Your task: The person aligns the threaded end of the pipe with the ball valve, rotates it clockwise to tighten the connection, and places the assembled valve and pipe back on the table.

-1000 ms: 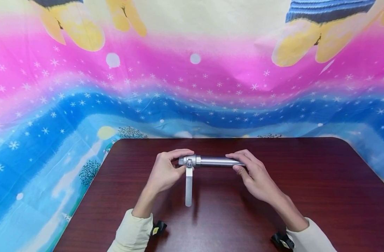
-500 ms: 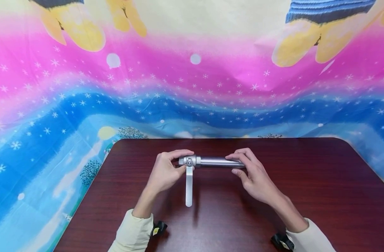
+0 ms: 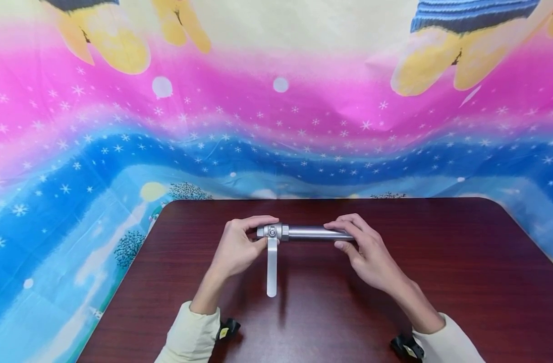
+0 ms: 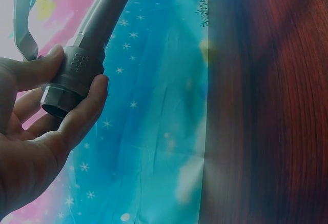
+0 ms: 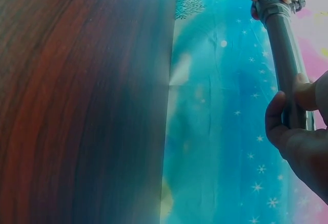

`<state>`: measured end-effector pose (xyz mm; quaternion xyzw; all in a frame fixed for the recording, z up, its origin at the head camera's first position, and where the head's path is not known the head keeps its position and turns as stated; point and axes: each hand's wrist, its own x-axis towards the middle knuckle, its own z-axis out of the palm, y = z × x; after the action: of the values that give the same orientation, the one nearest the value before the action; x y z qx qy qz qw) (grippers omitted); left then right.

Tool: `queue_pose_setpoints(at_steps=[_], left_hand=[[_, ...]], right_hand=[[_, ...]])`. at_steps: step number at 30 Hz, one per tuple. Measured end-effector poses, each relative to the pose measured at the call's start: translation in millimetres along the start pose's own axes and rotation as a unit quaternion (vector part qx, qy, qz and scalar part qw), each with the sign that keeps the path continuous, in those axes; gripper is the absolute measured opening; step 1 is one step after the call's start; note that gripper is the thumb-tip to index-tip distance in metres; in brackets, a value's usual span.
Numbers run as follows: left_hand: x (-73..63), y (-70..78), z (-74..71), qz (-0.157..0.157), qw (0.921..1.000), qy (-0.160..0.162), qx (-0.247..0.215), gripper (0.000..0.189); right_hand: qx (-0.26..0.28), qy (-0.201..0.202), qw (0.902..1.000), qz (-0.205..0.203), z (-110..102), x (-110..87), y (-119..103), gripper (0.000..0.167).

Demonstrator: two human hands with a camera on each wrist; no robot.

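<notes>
A steel ball valve [image 3: 272, 232] with a long lever handle [image 3: 272, 269] is joined at its hex end to a metal pipe [image 3: 310, 232]. My left hand [image 3: 240, 247] grips the valve body between thumb and fingers; in the left wrist view its hex opening [image 4: 59, 101] faces the palm. The lever hangs toward me in the head view. My right hand [image 3: 369, 252] holds the far end of the pipe, thumb on the near side and fingers over the top. In the right wrist view the pipe [image 5: 282, 49] runs from those fingers up to the valve. The fingers cover the pipe's right end.
Below the hands lies a dark red-brown wooden table [image 3: 462, 277] with rounded far corners. Behind it hangs a pink and blue printed cloth [image 3: 276, 126]. Black straps with devices [image 3: 228, 328] sit at both sleeve cuffs.
The right thumb and fingers shift slightly along the pipe's end. The valve, pipe and left hand stay nearly where they were.
</notes>
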<state>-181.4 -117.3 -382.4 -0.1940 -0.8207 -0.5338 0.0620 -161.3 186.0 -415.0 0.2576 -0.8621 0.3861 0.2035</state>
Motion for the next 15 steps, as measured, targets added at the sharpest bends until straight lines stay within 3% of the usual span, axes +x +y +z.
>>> queue_pose_setpoints(at_steps=[15], left_hand=[[0.5,-0.1,0.5,-0.006,0.9999,-0.002,-0.012,0.046]], right_hand=[[0.012,-0.009,0.9999,0.006,-0.2,1.0,2.9,0.047]])
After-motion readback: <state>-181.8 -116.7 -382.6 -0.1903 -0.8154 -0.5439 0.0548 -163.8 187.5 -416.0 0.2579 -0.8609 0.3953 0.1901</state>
